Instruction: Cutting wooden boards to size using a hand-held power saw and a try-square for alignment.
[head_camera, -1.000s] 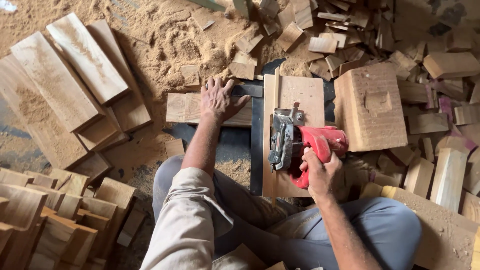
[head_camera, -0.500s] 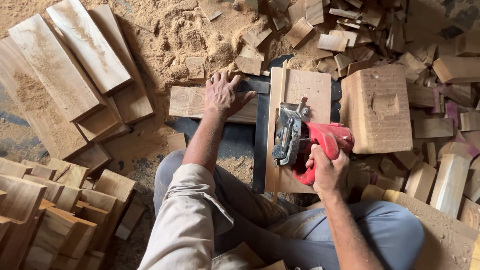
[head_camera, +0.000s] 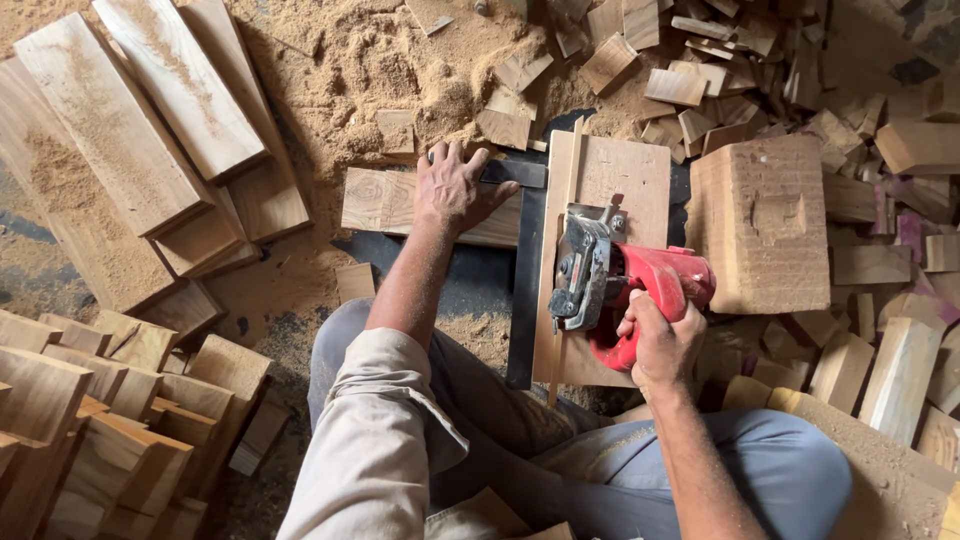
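Note:
My right hand (head_camera: 657, 346) grips the handle of a red circular saw (head_camera: 622, 285) that rests on a pale wooden board (head_camera: 616, 176) lying lengthwise in front of me. A thin strip (head_camera: 565, 190) is cut along the board's left edge. My left hand (head_camera: 453, 187) presses flat on a dark metal square (head_camera: 524, 290) and a short wooden piece (head_camera: 378, 200) to the left of the board. My knees in grey trousers sit below.
Long planks (head_camera: 130, 130) lie at the upper left on sawdust (head_camera: 380, 70). Stacked short blocks (head_camera: 90, 420) fill the lower left. A thick wooden block (head_camera: 762, 225) stands just right of the saw, with a heap of offcuts (head_camera: 880, 200) beyond.
The saw and my right hand have slid back towards me along the board. My left hand stays pressed on the square.

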